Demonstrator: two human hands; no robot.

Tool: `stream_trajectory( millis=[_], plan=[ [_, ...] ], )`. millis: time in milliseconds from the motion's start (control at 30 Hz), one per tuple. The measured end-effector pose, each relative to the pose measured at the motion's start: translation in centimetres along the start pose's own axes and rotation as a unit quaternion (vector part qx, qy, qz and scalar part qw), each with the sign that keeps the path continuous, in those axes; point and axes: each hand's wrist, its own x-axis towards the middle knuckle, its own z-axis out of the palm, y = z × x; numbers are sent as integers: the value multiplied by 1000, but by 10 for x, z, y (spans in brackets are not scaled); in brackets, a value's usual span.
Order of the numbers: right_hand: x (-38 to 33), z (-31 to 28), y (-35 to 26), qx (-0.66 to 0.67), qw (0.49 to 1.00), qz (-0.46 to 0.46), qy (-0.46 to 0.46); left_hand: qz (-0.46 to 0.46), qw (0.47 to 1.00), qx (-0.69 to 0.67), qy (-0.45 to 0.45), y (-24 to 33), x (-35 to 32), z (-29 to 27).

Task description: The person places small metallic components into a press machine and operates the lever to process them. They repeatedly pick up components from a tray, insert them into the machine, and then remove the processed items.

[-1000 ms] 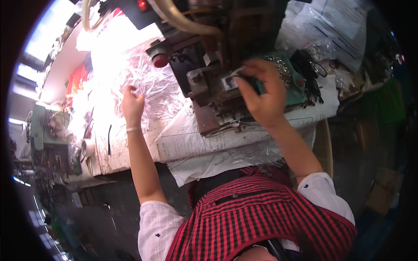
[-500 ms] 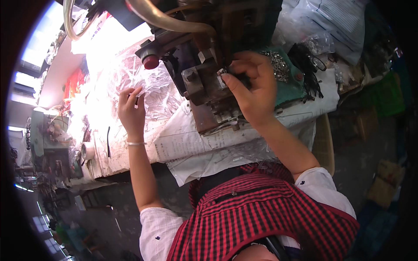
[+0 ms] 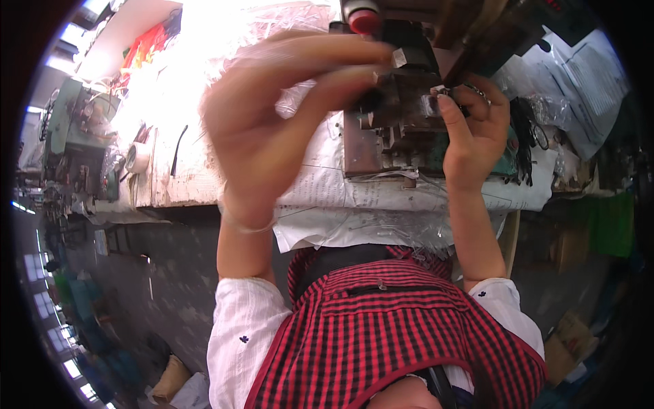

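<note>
I find the right hand (image 3: 478, 140) pinching what appears a small metal piece (image 3: 439, 90), one o'clock; its long axis I cannot resolve. Left hand (image 3: 252, 143) blurred, grip undeterminable. Green tray (image 3: 503, 167), three o'clock: contents hidden.

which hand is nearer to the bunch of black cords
Right. The right hand is just left of the bunch of black cords; the left hand is much farther left, toward the left side of the metal fixture.
</note>
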Motion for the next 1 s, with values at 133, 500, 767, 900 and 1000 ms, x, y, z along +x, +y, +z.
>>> stream_trajectory(
  millis=[133, 500, 767, 900, 1000],
  plan=[
    [7, 11, -13, 7, 1000, 23, -5, 59, 994, 87, -30, -9, 9, 14],
    [16, -109, 19, -277, 957, 68, 59, 190, 958, 168, -137, -5, -63, 83],
    [39, -131, 10, -206, 970, 68, 110, 257, 953, 111, -114, 10, -66, 88],
    [39, -133, 10, -211, 968, 81, 113, 214, 959, 125, -135, -7, -60, 96],
    [34, -135, 8, -226, 961, 91, 130, 217, 962, 115, -119, -13, -66, 98]
  ],
)
